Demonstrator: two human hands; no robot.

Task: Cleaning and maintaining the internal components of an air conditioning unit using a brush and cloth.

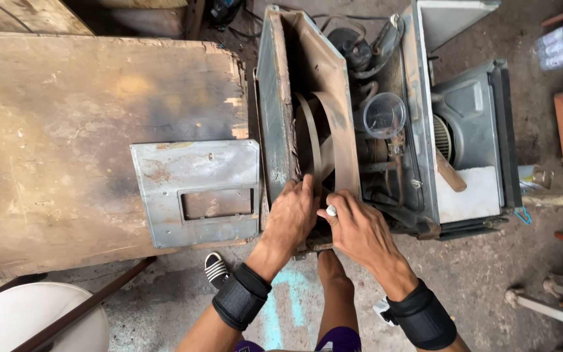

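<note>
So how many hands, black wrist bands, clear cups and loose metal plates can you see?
Hands: 2, the left hand and right hand, both at the dusty metal unit
Black wrist bands: 2
Clear cup: 1
Loose metal plate on the wooden board: 1
Total: 6

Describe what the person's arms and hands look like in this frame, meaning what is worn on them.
Both forearms are bare, without sleeves. The left hand and the right hand wear no gloves. Each wrist carries a broad black fabric wrist wrap: one on the left wrist, one on the right. No rings, watches or cables show.
</note>
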